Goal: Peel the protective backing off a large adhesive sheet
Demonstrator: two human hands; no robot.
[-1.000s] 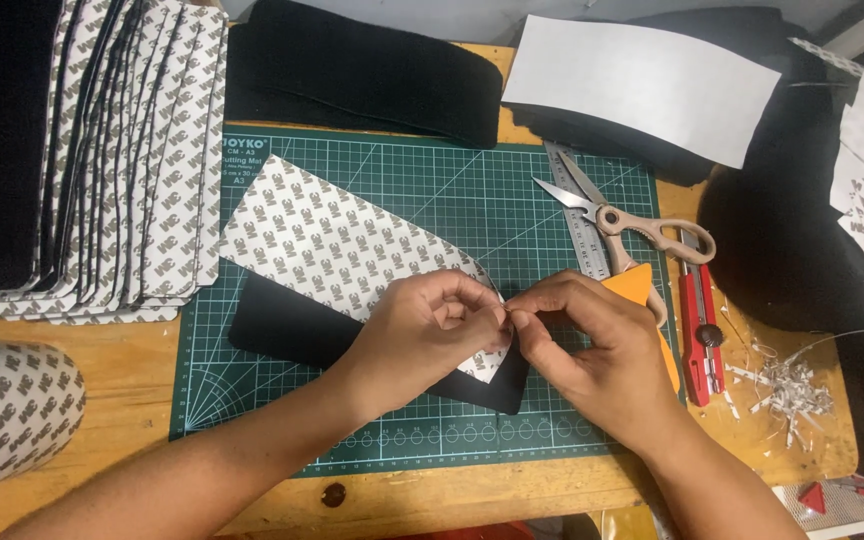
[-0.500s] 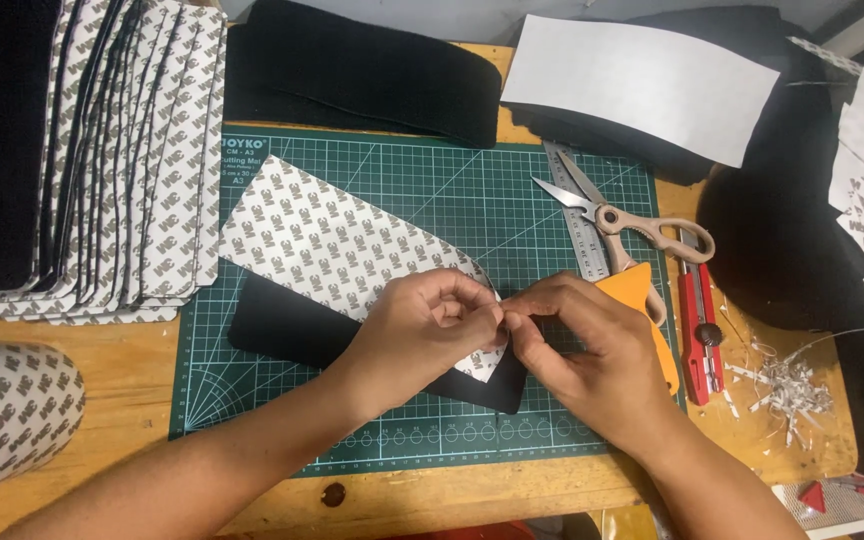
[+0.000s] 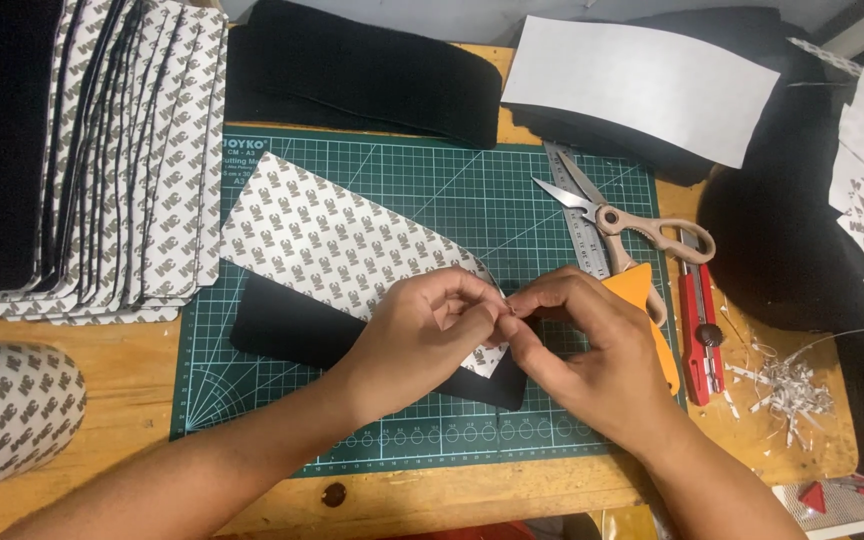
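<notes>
On the cutting mat point(image 3: 432, 190), hands still pinch the backing paper point(image 3: 337, 245).

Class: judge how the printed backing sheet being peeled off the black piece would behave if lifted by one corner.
The backing sheet probably flops: it already curves up off the black piece. Likely light, since fingertips alone pinch its corner.

left hand point(image 3: 432, 325), right hand point(image 3: 592, 345) – pinching patterned sheet point(image 3: 342, 245), green mat point(image 3: 422, 170)

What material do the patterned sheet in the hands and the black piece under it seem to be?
Patterned sheet: probably paper backing, slightly glossy, with a repeated grey print; it lifts and curls thinly at the corner in both hands' grip. Black piece: likely felt or foam, matte, no shine, soft rounded edge.
</notes>
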